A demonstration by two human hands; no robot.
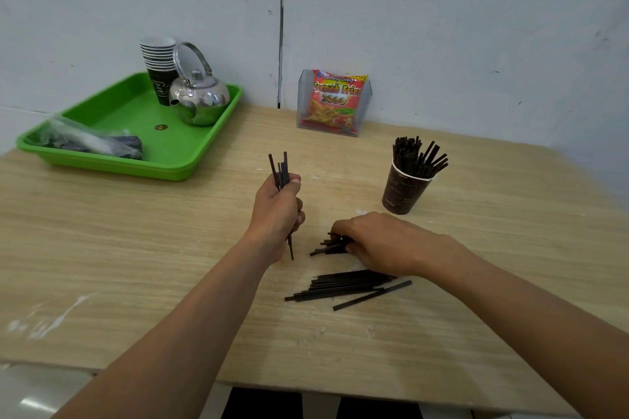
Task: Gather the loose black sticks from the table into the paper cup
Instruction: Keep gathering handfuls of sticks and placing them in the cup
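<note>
My left hand [277, 211] grips a small upright bundle of black sticks [281, 169] above the middle of the wooden table [136, 265]. To its right, my right hand [384, 241] lies low on the table with its fingers curled round a few sticks [328, 245] whose ends poke out to the left. A loose pile of black sticks [343, 286] lies flat just in front of that hand. The brown paper cup [403, 192] stands at the right rear, holding several sticks that fan out of its rim.
A green tray [149, 146] at the back left carries a steel kettle [199, 97], a stack of paper cups [159, 68] and a plastic bag of dark items [88, 141]. A snack packet in a clear holder [335, 102] stands against the wall.
</note>
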